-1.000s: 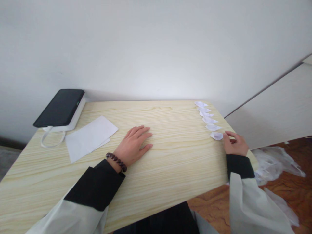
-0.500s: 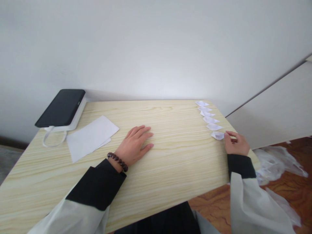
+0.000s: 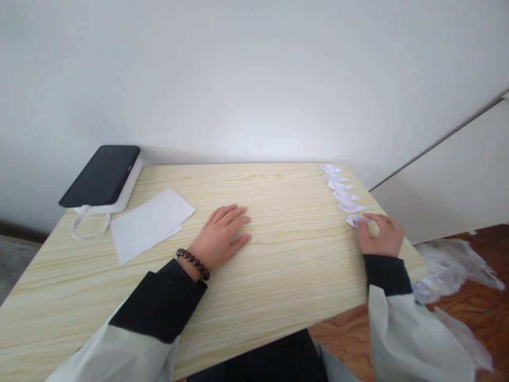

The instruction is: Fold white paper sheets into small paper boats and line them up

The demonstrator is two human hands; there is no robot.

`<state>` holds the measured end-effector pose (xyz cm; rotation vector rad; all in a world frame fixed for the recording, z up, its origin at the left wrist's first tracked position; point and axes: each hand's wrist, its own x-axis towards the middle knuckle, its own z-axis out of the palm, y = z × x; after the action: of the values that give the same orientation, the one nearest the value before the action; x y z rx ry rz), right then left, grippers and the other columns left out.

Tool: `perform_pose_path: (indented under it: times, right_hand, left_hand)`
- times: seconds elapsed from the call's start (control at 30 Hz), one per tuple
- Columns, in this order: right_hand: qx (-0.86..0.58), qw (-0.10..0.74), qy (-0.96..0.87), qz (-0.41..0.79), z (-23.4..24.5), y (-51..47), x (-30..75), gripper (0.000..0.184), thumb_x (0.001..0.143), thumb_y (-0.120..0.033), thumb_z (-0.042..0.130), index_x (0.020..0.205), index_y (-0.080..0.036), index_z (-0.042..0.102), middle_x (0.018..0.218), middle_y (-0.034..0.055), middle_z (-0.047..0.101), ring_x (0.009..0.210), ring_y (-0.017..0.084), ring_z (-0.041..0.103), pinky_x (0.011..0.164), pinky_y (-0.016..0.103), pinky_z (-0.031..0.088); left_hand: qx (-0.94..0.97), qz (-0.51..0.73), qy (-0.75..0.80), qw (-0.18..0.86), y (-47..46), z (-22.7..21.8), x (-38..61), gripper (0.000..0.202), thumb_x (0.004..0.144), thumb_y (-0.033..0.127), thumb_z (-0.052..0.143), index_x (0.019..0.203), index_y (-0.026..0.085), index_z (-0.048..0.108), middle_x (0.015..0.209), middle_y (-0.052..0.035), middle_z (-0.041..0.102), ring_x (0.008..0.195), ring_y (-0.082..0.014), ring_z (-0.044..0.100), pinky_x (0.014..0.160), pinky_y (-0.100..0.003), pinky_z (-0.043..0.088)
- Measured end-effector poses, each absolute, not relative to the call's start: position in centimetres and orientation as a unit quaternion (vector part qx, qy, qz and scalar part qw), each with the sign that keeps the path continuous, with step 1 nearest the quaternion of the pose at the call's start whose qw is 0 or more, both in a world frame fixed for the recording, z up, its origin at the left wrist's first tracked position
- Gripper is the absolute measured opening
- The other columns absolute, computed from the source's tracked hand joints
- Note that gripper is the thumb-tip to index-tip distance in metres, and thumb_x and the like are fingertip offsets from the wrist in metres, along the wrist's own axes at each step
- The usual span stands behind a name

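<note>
My left hand (image 3: pixel 220 236) lies flat on the wooden table, fingers spread, holding nothing; a dark bead bracelet (image 3: pixel 193 263) circles its wrist. At the table's right side, several small white folded paper boats (image 3: pixel 345 196) form a row running back toward the wall. My right hand (image 3: pixel 380 233) is at the nearest paper boat (image 3: pixel 351 219), its thumb and forefinger pinched at the boat's right end. These fingers cover part of that boat. White paper sheets (image 3: pixel 151 225) lie to the left of my left hand, one partly over another.
A black flat device (image 3: pixel 101 175) rests on a white box (image 3: pixel 127 185) at the back left, with a white loop strap (image 3: pixel 91 236) in front. The wall borders the table's (image 3: pixel 286 276) far edge. Clear plastic bags (image 3: pixel 445 262) lie on the floor at right.
My right hand has shifted slightly left, with thumb and forefinger now further over the nearest paper boat. My left hand has stayed in place.
</note>
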<state>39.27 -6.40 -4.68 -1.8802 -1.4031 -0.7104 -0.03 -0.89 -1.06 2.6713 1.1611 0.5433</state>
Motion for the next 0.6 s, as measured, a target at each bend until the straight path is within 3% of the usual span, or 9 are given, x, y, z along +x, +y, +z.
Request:
perform_pose_path:
  times: [0.13,0.47,0.6]
  right_hand:
    - [-0.680,0.327,-0.602,-0.261,-4.4,-6.2,35.4,0.021,0.079,-0.032,0.055,0.086,-0.016,0.068,0.095,0.0117,0.065,0.091,0.026,0.060,0.084,0.041,0.043]
    - [-0.603,0.327,-0.713,-0.145,-3.2,-5.3,26.2,0.016,0.080,-0.021,0.056,0.093,-0.020,0.066,0.100,0.0082,0.063,0.096,0.025,0.056,0.085,0.041,0.042]
    - [-0.560,0.330,-0.755,-0.084,-3.0,-4.4,23.2,0.019,0.078,-0.018,0.056,0.095,-0.019,0.066,0.103,0.0084,0.061,0.098,0.024,0.054,0.085,0.040,0.042]
  left_hand:
    - [0.897,0.180,0.395,0.087,-0.9,-1.0,0.0,0.037,0.089,0.037,0.047,0.117,0.015,0.059,0.134,-0.0110,0.053,0.129,-0.0276,0.040,0.108,-0.048,0.032]
    - [0.895,0.156,0.413,0.063,-1.7,-0.8,0.3,0.038,0.090,0.037,0.046,0.120,0.017,0.058,0.136,-0.0099,0.050,0.129,-0.0260,0.039,0.110,-0.044,0.030]
    - [0.789,0.157,0.592,-0.045,-2.2,0.0,-0.5,0.053,0.086,0.042,0.051,0.129,0.010,0.051,0.138,-0.0191,0.044,0.131,-0.0368,0.034,0.109,-0.053,0.025]
